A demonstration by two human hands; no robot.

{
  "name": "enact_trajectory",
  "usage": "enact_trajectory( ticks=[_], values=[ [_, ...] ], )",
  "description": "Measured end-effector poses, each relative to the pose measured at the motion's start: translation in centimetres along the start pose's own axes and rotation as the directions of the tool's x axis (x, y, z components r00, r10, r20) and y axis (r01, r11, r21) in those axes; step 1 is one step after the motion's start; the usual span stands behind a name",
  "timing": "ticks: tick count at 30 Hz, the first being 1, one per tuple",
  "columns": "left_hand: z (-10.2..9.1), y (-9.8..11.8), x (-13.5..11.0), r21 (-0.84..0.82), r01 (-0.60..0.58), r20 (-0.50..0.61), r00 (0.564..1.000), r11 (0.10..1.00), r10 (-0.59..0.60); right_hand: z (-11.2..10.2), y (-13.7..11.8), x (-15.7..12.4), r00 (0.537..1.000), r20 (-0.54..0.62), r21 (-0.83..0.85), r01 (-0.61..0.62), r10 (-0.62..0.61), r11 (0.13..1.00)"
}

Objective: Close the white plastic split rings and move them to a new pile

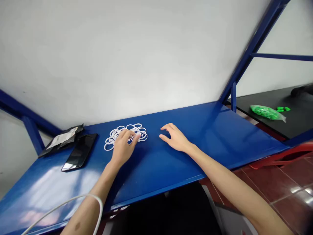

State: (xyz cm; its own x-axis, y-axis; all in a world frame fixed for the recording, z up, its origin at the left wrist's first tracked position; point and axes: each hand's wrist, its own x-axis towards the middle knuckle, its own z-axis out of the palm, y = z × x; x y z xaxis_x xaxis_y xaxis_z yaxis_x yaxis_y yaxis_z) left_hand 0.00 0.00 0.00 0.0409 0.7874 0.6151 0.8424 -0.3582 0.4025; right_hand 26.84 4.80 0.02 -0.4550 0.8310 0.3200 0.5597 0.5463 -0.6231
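Observation:
A loose pile of thin white rings (142,133) lies toward the back of the blue table, and several of the rings overlap. My left hand (123,145) is over the front of this pile, hiding part of it. Its thumb and index finger are apart, and I see nothing held between them. To the right of the rings, my right hand (174,137) hovers over bare tabletop with thumb and fingers apart, holding nothing.
On the left are a black phone (80,152) and a black plastic packet (63,138) with a white label. A white cable (83,195) loops over my left forearm. Blue frame bars rise at both sides. A bag of green pieces (266,112) lies on a black table, right.

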Motion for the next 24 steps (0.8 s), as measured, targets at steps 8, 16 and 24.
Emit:
enact_trajectory(
  ticks=[8, 16, 24],
  values=[
    [0.2, -2.1, -0.2, 0.324, 0.081, -0.084, 0.995, 0.943, -0.057, -0.4, 2.4, 0.5, 0.982, 0.016, -0.384, -0.168, 0.189, 0.908],
    [1.2, 2.3, -1.2, -0.079, -0.163, 0.184, 0.967, 0.983, 0.176, -0.5, 1.9, 0.3, 0.980, 0.054, -0.435, -0.150, 0.192, 0.888],
    [1.6, 3.1, -1.9, -0.172, -0.090, 0.435, 0.886, 0.981, 0.158, -0.5, 1.9, 0.3, 0.982, 0.047, -0.454, -0.141, 0.181, 0.880]
  ],
)
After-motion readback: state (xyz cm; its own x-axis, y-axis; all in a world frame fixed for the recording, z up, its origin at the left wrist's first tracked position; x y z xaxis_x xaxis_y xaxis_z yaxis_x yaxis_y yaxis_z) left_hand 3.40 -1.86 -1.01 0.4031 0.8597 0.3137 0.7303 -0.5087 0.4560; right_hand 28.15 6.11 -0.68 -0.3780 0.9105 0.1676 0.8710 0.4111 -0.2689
